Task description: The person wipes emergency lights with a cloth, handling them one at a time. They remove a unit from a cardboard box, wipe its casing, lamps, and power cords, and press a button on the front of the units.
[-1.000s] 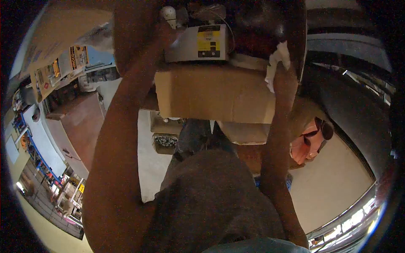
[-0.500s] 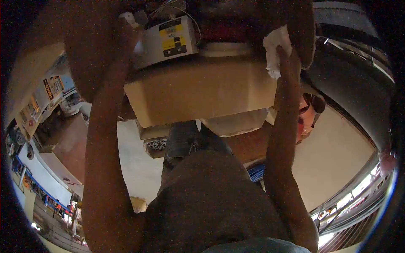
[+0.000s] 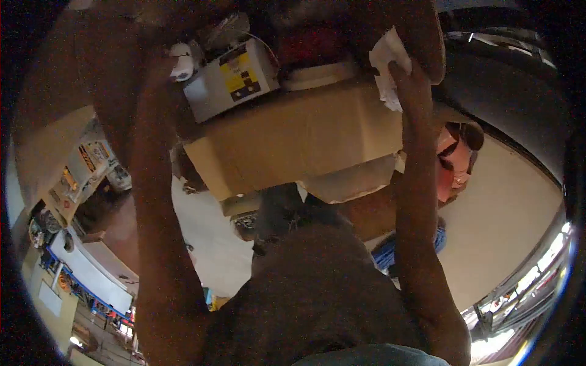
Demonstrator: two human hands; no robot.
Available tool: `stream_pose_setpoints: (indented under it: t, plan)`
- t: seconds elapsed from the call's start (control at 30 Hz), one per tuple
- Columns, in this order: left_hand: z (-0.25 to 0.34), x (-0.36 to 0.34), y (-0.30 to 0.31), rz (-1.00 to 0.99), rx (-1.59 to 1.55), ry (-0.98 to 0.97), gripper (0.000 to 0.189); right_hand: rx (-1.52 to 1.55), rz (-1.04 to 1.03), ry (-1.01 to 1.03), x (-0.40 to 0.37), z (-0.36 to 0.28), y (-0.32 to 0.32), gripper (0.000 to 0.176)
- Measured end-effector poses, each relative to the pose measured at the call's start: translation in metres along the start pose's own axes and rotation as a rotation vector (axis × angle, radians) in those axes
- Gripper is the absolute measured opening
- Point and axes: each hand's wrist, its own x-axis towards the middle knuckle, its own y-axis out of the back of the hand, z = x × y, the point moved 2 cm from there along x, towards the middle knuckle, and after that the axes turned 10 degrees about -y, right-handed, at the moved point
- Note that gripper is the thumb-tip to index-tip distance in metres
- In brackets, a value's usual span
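Note:
My left hand (image 3: 160, 68) is dim at the upper left, its fingers closed against a small white rounded object (image 3: 182, 63) whose kind I cannot make out. Just right of it, a white box-shaped device (image 3: 207, 91) with a yellow-and-black label sits in an open cardboard box (image 3: 299, 131). At the box's right end, my right hand (image 3: 412, 78) pinches a crumpled white cloth or paper (image 3: 388, 61). A pale round rim (image 3: 320, 75) and something dark red (image 3: 311, 46) show beyond the box's near wall.
Below the box are a translucent plastic sheet or bag (image 3: 351, 181) and a bundle of blue cable (image 3: 384, 253). Orange-red objects (image 3: 455, 161) lie to the right, near a pale board (image 3: 500, 226). Printed cartons (image 3: 82, 165) stand at the left.
The white rounded object has come down and left with my left hand, leaving more of the device uncovered. My right hand and the white piece have shifted slightly left. The whole view has tilted.

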Motion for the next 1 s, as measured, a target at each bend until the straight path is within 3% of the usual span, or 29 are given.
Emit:
stream_pose_setpoints:
  t: [0.07,0.1,0.13,0.17,0.2,0.27,0.3,0.33,0.37,0.4,0.47,0.5,0.57,0.6,0.67,0.7,0.73,0.83,0.9,0.93,1.0]
  plan:
    - [0.025,0.009,-0.014,-0.016,-0.022,-0.011,0.065,0.002,0.126,0.196,-0.003,-0.005,-0.002,0.050]
    - [0.035,0.004,-0.018,-0.024,-0.039,-0.014,0.064,0.013,0.135,0.195,-0.003,-0.009,-0.001,0.050]
    - [0.043,0.005,-0.025,-0.034,-0.061,-0.016,0.064,0.060,0.066,0.004,-0.004,-0.022,0.003,0.050]
    - [0.021,0.151,-0.011,-0.044,-0.085,-0.017,0.063,0.104,-0.006,-0.187,-0.004,-0.026,0.005,0.051]
    - [0.026,0.158,-0.028,-0.053,-0.112,-0.015,0.063,0.107,-0.001,-0.188,-0.003,-0.021,0.003,0.051]
    - [0.040,0.165,-0.047,-0.059,-0.166,-0.013,0.062,0.023,0.155,-0.001,0.001,-0.008,-0.005,0.030]
    - [0.045,0.166,-0.066,-0.187,-0.300,-0.096,0.047,0.029,0.152,0.009,0.001,-0.002,-0.004,0.030]
    - [0.027,0.178,-0.082,-0.439,-0.759,-0.329,0.046,-0.105,0.136,0.098,0.000,0.004,-0.001,0.035]
    - [0.016,0.195,-0.115,-0.216,-0.349,-0.270,0.046,-0.237,0.120,0.190,0.003,0.012,0.000,0.042]
    - [-0.025,0.238,-0.157,-0.234,-0.384,0.017,0.049,-0.224,0.111,0.206,0.012,0.031,-0.001,0.042]
    - [0.046,0.194,-0.178,-0.296,-0.035,-0.180,0.049,0.043,0.056,0.225,0.032,0.069,-0.009,0.046]
    - [0.023,0.208,-0.191,-0.285,-0.030,-0.175,0.049,0.050,0.046,0.232,0.029,0.053,-0.007,0.046]
    - [-0.046,0.243,-0.208,-0.213,0.278,-0.480,0.045,0.218,-0.019,-0.295,0.016,0.013,0.012,0.060]
    - [-0.039,0.238,-0.201,-0.209,0.281,-0.476,0.045,0.219,-0.025,-0.292,0.017,0.012,0.012,0.060]
    - [-0.024,0.220,-0.168,-0.147,0.199,-0.216,0.034,0.235,0.094,-0.130,0.016,0.015,0.016,0.058]
    - [-0.095,0.229,-0.141,-0.151,0.204,-0.212,0.034,0.240,0.092,-0.136,0.017,0.019,0.018,0.058]
    - [-0.155,0.281,-0.128,-0.052,0.158,-0.689,0.027,0.186,0.062,-0.132,0.019,0.021,0.020,0.058]
    - [-0.121,0.238,-0.002,-0.097,0.405,-0.676,0.033,0.201,0.003,-0.187,0.014,0.005,0.024,0.056]
    - [-0.070,0.207,0.038,-0.740,0.436,-0.193,0.047,0.268,-0.023,-0.252,0.014,0.004,0.023,0.055]
    - [-0.088,0.200,0.032,-0.742,0.434,-0.194,0.047,0.229,-0.026,-0.256,0.019,0.013,0.023,0.052]
    - [-0.144,0.189,0.026,-0.369,1.079,0.025,0.063,0.186,-0.028,-0.261,0.023,0.019,0.023,0.050]
